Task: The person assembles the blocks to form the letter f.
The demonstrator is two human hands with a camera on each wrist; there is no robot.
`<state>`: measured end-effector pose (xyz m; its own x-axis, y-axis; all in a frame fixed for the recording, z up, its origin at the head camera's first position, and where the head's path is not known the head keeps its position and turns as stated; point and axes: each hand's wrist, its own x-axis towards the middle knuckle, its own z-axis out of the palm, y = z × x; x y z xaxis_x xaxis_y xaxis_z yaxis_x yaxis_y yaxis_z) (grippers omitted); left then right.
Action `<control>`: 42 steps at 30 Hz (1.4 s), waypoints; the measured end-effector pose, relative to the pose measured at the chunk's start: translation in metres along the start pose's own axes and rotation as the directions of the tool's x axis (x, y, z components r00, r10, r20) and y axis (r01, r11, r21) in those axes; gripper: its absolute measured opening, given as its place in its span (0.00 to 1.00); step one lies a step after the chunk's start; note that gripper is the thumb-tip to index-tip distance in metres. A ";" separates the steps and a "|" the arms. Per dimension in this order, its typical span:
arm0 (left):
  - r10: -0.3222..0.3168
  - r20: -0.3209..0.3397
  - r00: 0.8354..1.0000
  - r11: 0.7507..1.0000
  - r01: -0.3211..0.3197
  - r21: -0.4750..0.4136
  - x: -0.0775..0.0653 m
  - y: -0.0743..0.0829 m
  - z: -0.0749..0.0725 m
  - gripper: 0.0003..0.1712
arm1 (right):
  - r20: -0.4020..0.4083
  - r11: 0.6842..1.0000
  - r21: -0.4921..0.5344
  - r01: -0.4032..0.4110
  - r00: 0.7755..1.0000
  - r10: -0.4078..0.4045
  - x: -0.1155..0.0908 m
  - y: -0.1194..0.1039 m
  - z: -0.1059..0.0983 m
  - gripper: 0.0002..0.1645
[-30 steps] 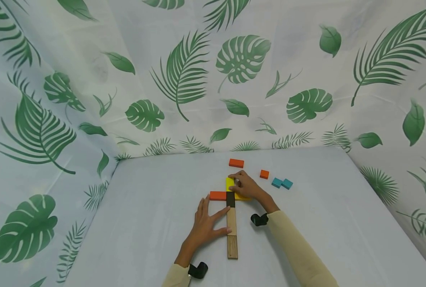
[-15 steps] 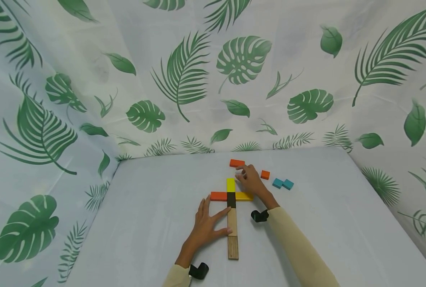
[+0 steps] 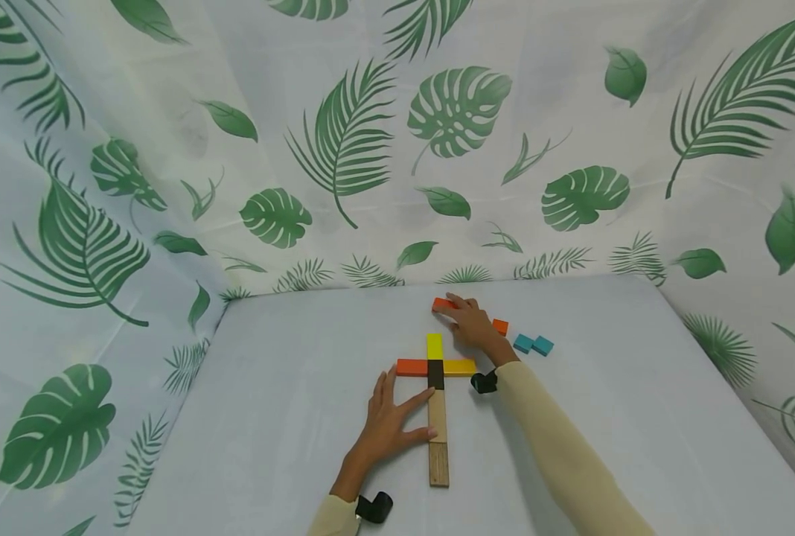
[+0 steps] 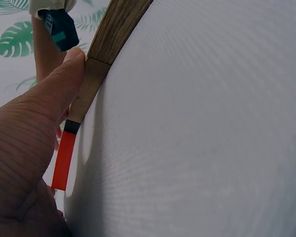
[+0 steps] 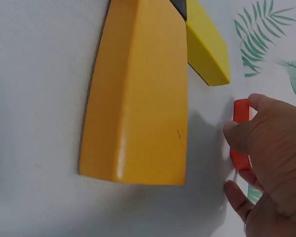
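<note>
At the back of the table, my right hand [image 3: 474, 326] has thumb and fingers around a red-orange block [image 5: 241, 133], pinching it. My left hand [image 3: 377, 428] lies beside a cross of blocks, fingers spread, its thumb and index tips touching the left side of a light wooden block [image 3: 438, 415]. Below that block sits a darker wooden block [image 3: 439, 465]; above it, a black block [image 3: 435, 374]. A red block [image 3: 411, 368] adjoins the black one on the left, an amber block [image 3: 460, 368] on the right, and a yellow block [image 3: 434, 346] at the top.
Right of my right hand lie a small orange block [image 3: 501, 327] and two teal blocks [image 3: 523, 343], nearly touching each other. Leaf-printed cloth [image 3: 357, 246] rises behind the white tabletop [image 3: 290, 417] and along its sides.
My right hand has left the yellow block and moved back to the red-orange block, which it now pinches. My left hand stays in place beside the wooden blocks.
</note>
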<state>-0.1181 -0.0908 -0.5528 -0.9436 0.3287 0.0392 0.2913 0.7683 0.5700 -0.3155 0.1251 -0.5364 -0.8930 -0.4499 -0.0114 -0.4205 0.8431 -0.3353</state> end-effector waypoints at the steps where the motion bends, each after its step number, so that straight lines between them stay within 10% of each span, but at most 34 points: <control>1: 0.000 0.000 1.000 1.000 0.000 0.001 0.000 0.000 0.000 0.40 | 0.005 1.000 -0.002 0.001 1.000 -0.001 0.001 -0.001 -0.001 0.31; 15: 0.020 -0.009 1.000 1.000 -0.019 0.007 0.001 -0.003 0.001 0.40 | 0.167 0.999 0.044 0.018 0.986 -0.025 0.006 -0.006 -0.015 0.31; 27: 0.023 -0.014 1.000 1.000 -0.023 0.003 0.001 -0.003 0.001 0.40 | 0.035 0.960 0.279 -0.031 0.999 0.022 0.000 0.012 -0.008 0.34; 42: 0.014 -0.010 1.000 1.000 -0.013 0.018 0.001 -0.003 0.004 0.40 | -0.020 0.938 0.329 -0.110 0.992 0.124 0.006 0.002 0.007 0.24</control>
<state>-0.1190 -0.0910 -0.5578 -0.9411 0.3335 0.0554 0.3067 0.7734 0.5548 -0.3201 0.1218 -0.5436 -0.9411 -0.3364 -0.0342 -0.2430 0.7431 -0.6235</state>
